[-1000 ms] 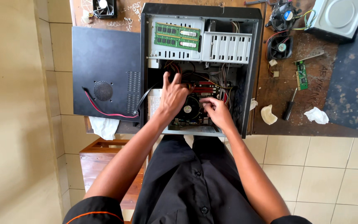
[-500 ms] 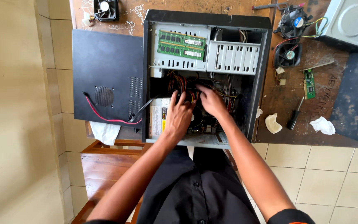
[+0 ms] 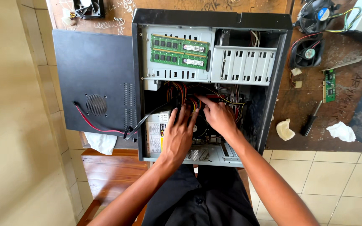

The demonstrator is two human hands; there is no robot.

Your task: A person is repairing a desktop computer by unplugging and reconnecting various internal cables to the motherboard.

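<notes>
An open black computer case (image 3: 208, 19) lies on a worn wooden table, its inside facing me. Two green memory sticks (image 3: 179, 51) rest on the grey drive cage at the top. My left hand (image 3: 179, 134) reaches into the case over the power supply (image 3: 155, 136), fingers spread among the coloured cables (image 3: 185, 93). My right hand (image 3: 218, 117) is beside it, fingers curled down into the same bundle of cables near the middle. What the fingertips grip is hidden by the hands.
The case's black side panel (image 3: 93, 79) lies to the left with a red cable across it. Right of the case are two cooling fans (image 3: 311, 52), a green expansion card (image 3: 329, 85), a screwdriver (image 3: 311, 121) and crumpled white tissue (image 3: 342, 132). A beige wall stands at the left.
Both hands have moved deeper and closer together inside the case, toward the cable bundle. The camera has come closer to the case.
</notes>
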